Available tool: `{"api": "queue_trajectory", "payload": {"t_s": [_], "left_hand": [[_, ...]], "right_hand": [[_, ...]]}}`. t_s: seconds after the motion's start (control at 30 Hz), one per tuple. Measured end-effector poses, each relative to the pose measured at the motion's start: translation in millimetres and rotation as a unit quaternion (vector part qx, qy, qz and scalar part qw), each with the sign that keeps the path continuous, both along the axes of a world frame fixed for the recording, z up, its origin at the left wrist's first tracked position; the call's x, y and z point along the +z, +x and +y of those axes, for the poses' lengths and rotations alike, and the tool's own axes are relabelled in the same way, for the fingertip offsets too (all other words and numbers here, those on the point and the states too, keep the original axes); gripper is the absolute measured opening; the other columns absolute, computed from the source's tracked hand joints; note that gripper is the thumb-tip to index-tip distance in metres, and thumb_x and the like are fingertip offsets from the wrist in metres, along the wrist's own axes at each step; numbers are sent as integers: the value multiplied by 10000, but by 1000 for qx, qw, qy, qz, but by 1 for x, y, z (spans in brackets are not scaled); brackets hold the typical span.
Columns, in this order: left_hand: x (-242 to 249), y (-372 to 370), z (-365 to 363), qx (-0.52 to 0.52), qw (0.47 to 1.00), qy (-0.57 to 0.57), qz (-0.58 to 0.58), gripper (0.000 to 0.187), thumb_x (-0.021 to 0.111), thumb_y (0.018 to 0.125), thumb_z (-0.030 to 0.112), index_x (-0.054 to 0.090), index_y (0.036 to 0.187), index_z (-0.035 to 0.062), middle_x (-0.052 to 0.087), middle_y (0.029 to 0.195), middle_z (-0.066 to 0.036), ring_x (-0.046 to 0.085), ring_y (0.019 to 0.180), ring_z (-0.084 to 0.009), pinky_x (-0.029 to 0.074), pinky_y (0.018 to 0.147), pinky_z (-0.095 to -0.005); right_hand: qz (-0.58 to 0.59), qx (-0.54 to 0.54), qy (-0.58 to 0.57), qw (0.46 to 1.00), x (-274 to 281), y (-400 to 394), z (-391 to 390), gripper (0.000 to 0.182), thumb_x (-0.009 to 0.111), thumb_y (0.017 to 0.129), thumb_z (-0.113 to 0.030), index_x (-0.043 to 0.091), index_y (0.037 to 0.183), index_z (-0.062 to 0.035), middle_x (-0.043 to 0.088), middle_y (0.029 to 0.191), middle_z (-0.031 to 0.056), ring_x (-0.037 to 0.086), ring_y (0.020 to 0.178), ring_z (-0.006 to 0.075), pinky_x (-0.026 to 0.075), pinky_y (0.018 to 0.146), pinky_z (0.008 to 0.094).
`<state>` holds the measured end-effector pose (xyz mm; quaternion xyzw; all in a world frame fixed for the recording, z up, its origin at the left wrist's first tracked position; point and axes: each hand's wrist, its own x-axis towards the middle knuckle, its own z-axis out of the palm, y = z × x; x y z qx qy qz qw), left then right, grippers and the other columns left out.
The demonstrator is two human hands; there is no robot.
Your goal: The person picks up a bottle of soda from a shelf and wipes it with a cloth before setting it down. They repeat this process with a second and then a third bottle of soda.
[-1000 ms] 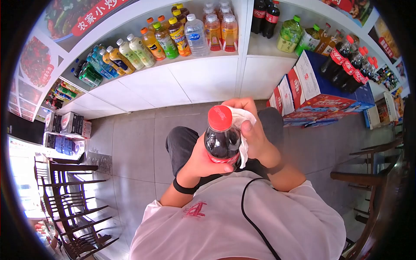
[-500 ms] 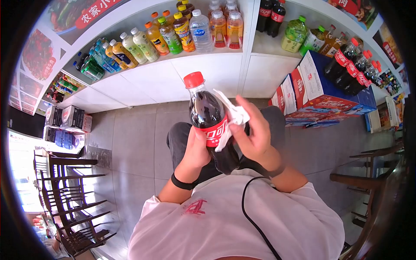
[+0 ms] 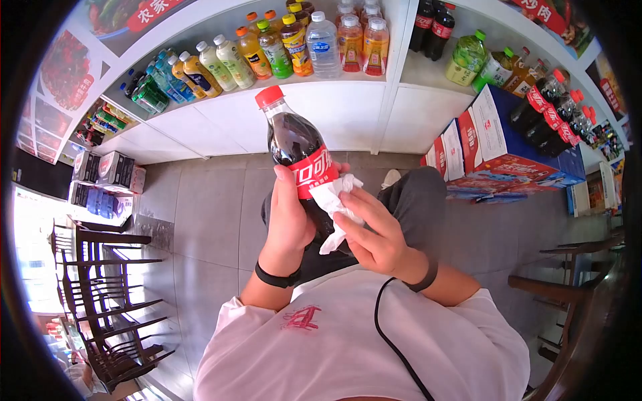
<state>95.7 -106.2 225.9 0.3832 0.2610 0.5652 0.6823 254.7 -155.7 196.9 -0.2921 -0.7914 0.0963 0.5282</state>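
A cola bottle point(image 3: 292, 139) with a red cap and red label is tilted in front of me, its cap pointing up and to the left. My left hand point(image 3: 287, 217) grips it around the label and lower body, thumb on the near side and fingertips showing behind. A crumpled white tissue point(image 3: 334, 197) lies against the bottle's lower side. My right hand point(image 3: 378, 230) presses that tissue onto the bottle with its fingers. The bottle's base is partly hidden behind the tissue and my hands.
Drink bottles point(image 3: 274, 50) line a white shelf point(image 3: 321, 110) ahead. To the right, boxes point(image 3: 495, 144) carry several cola bottles point(image 3: 545, 117). Dark wooden chairs point(image 3: 110, 294) stand at the left, and brown wooden furniture point(image 3: 555, 291) at the right. A black cable point(image 3: 394, 341) runs down my shirt.
The bottle has moved up and left and tilts more to the left. My right hand has brought the tissue lower, from beside the label's upper edge to the bottle's lower side.
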Motion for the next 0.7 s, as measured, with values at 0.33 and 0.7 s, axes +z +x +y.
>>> {"api": "queue_trajectory", "payload": {"t_s": [0.33,0.7], "left_hand": [[1,-4,5,27,997,-60,-29,665,280,1027,578,494,1258,-8,646,1107,-152,662,933,-258,562,805,-406],[-4,1,-2,-22,994,-43,-102,525,330,1039,398,487,1370,22,591,1327,-130,562,1230,-265,436,1041,-404]], "right_hand": [[10,-12,-24,1000,-5,23,3,425,723,691,58,671,1112,32,687,1056,185,697,881,326,577,740,381],[-42,-37,32,998,53,2,36,459,662,729,29,632,1187,53,574,1323,181,534,1250,400,492,1005,435]]}}
